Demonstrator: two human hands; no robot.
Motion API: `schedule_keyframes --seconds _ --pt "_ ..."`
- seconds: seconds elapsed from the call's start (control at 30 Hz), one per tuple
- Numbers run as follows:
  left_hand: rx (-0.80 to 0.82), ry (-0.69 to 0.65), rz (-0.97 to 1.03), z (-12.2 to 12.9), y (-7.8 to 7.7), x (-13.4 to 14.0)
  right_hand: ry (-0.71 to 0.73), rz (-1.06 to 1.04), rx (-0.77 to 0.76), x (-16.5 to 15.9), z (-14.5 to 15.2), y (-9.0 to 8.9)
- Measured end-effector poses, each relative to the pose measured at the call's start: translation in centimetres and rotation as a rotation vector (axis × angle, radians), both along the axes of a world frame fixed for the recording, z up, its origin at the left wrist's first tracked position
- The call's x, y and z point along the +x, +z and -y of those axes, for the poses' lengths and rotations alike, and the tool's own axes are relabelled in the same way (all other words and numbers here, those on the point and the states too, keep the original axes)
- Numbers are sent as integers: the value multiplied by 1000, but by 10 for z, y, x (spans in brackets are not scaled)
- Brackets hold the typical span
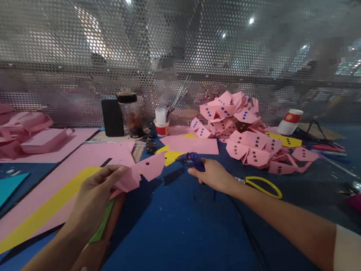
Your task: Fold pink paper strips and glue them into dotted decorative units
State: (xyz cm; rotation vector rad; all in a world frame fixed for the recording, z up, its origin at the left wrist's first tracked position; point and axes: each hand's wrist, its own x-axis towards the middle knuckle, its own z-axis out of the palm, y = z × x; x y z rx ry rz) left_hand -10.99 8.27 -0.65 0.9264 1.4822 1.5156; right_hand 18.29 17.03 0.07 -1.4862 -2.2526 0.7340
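Pinched in my left hand is a cut and folded strip of pink paper with small dark squares on it, raised over the blue tabletop. My right hand is wrapped around a blue glue gun. Its nozzle points left toward the pink strip, with a gap between them. Behind the nozzle lies a yellow paper piece. From the glue gun a dark cord runs down toward the near edge. Close to my right wrist rest yellow-handled scissors.
A heap of folded pink paper pieces spreads at the back right. Left are pink sheets, a yellow strip and a teal sheet. A tumbler and paper cups stand before a perforated metal screen.
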Motion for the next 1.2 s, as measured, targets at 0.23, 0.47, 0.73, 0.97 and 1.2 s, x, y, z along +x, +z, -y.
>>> schedule_keyframes --seconds 0.23,0.47,0.73,0.97,1.2 --pt "-6 30 0 -1 -1 -1 -31 -48 -13 2 4 3" --pt "10 7 -13 0 1 -1 1 -183 -45 7 9 9" --pt "24 6 23 1 3 -3 57 -334 -68 10 19 17" --pt "30 3 49 1 3 -2 80 -422 -114 5 41 29" --pt "36 -23 38 2 7 2 158 -429 -144 -1 63 36"
